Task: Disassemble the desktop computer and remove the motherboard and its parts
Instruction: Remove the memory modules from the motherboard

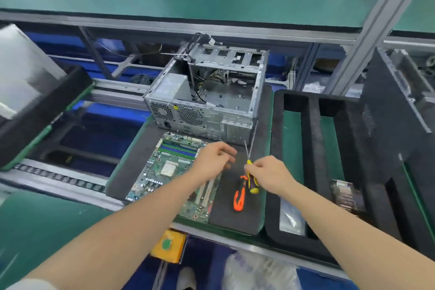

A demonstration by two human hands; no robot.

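Observation:
The grey metal computer case (204, 92) lies open on the black foam mat (235, 216), its inside mostly bare apart from the power supply and loose cables. In front of it lies the green motherboard (164, 172), flat on the mat. My left hand (213, 160) hovers over the board's right edge, fingers loosely curled, holding nothing. My right hand (268, 174) grips a yellow-and-black screwdriver (251, 179), shaft pointing up toward the case. An orange-handled tool (239, 198) rests on the mat just below it.
A black foam tray (313, 148) with slots stands to the right, holding a bagged part and a finned part. A dark case panel (386, 110) leans at far right. A roller conveyor (58, 181) runs on the left. A yellow box (168, 246) sits below the table edge.

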